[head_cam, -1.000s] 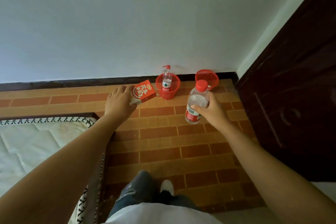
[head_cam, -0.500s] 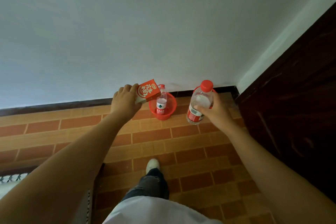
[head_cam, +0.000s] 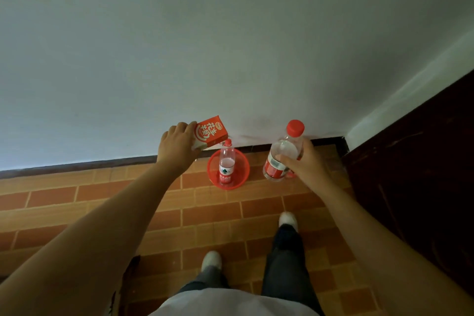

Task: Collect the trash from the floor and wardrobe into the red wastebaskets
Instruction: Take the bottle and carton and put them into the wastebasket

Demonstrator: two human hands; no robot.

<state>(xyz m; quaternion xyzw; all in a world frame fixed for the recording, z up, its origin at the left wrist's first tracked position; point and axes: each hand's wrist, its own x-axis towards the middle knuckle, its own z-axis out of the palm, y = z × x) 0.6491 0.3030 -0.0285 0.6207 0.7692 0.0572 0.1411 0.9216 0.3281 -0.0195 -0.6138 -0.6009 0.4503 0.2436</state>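
My left hand [head_cam: 177, 147] grips a red carton [head_cam: 209, 134] with white lettering, held in the air just left of and above a red wastebasket [head_cam: 241, 177]. That wastebasket stands on the tiled floor by the wall, with a clear plastic bottle [head_cam: 226, 163] upright inside it. My right hand [head_cam: 305, 164] holds a second clear bottle [head_cam: 283, 152] with a red cap and red label, to the right of the basket. The second red wastebasket is hidden behind this bottle and hand; only a red sliver shows.
A dark wooden wardrobe [head_cam: 415, 174] fills the right side. A white wall [head_cam: 230, 46] with a dark skirting board lies straight ahead. My feet in white shoes [head_cam: 287, 220] stand on the orange brick-pattern floor [head_cam: 102, 200].
I have stepped closer to the wall, so the baskets lie nearer below my hands. The mattress at the left has left the view. Both hands keep their objects.
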